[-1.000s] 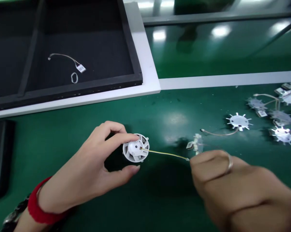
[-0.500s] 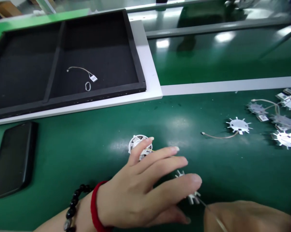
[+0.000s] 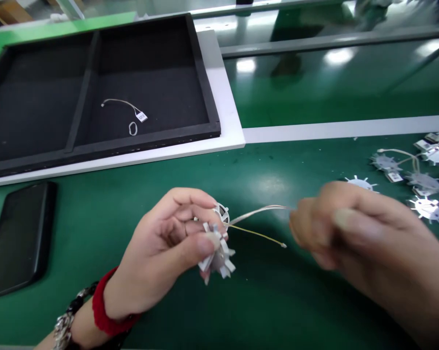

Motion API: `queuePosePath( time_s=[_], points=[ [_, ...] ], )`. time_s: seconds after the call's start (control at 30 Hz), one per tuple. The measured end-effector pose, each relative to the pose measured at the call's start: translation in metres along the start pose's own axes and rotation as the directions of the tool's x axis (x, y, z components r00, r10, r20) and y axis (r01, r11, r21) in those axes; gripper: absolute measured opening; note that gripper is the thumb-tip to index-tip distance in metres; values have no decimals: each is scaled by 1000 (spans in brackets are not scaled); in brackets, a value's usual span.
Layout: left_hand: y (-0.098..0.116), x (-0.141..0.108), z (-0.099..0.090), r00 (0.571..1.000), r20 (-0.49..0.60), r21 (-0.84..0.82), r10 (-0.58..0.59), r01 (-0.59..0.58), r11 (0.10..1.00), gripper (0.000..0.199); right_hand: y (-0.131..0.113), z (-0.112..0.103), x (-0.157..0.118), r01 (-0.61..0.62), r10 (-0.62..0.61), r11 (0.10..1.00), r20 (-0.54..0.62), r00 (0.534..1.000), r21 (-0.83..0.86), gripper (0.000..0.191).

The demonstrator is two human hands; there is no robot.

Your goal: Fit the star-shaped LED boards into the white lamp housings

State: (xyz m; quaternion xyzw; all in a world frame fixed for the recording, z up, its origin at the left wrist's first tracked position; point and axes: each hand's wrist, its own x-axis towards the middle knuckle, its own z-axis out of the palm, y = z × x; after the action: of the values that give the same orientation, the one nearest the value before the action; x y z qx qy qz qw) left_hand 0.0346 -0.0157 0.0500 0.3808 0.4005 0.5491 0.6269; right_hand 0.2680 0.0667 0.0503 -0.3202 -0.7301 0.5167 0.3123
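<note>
Near the middle, my left hand (image 3: 183, 233) is closed on a white star-shaped part (image 3: 221, 257), pinched between thumb and fingers. Just behind those fingers shows a round white piece (image 3: 222, 212), partly hidden. From beside it a yellow wire (image 3: 257, 233) with a small connector runs right over the green table. My right hand (image 3: 350, 233), blurred, is closed on the end of a pale cable (image 3: 257, 210) stretched between the two hands.
A black two-compartment tray (image 3: 146, 139) lies at the back left, holding a small wired tag (image 3: 141, 116) and a loop (image 3: 132, 129). A black phone (image 3: 20, 238) rests at the left. Several spiked white parts (image 3: 428, 208) with wires lie at the right.
My left hand has turned and closed on the star-shaped part, lifting it. My right hand has moved up from the bottom right, with the pale cable drawn out.
</note>
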Motion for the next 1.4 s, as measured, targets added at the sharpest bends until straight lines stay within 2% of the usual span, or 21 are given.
queuePosePath(
  time_s=[0.07, 0.17, 0.27, 0.37, 0.43, 0.53, 0.63, 0.8, 1.13, 1.3, 1.4],
  points=[
    [0, 4, -5, 996, -42, -28, -76, 74, 997, 14, -8, 7, 12, 5, -3, 998, 30, 1000, -69, 7],
    [2, 7, -11, 992, -51, 17, -117, 118, 993, 21, -8, 14, 16, 100, -93, 957, 39, 995, -272, 21],
    [6, 6, -12, 991, -76, 124, -110, 119, 985, 24, -3, 17, 14, 156, -148, 903, 51, 988, -401, 29],
    [8, 4, -12, 993, -101, 307, -61, 90, 947, 30, 0, 18, 14, 174, -161, 859, 70, 985, -482, 25],
    [9, 2, -12, 994, -108, 447, -13, 61, 893, 34, 1, 18, 15, 186, -170, 830, 80, 982, -525, 19],
    [11, 0, -15, 995, -72, 661, 65, -1, 750, 25, 5, 18, 16, 202, -174, 797, 103, 979, -570, 15],
    [13, 0, -19, 994, -19, 777, 109, -54, 627, 20, 9, 17, 15, 219, -167, 774, 142, 976, -594, 18],
    [15, 2, -27, 993, -8, 816, 115, -60, 575, 19, 11, 19, 12, 251, -170, 773, 192, 967, -583, 18],
    [16, 6, -29, 965, 242, 880, 99, -261, 398, 17, 13, 22, 10, 259, -136, 749, 241, 961, -610, 25],
    [17, 6, -35, 959, 260, 910, 116, -284, 304, 22, 15, 22, 9, 266, -139, 737, 247, 959, -622, 20],
    [18, 7, -38, 967, 225, 919, 115, -250, 306, 26, 14, 23, 9, 277, -164, 741, 235, 958, -611, 15]
  ],
)
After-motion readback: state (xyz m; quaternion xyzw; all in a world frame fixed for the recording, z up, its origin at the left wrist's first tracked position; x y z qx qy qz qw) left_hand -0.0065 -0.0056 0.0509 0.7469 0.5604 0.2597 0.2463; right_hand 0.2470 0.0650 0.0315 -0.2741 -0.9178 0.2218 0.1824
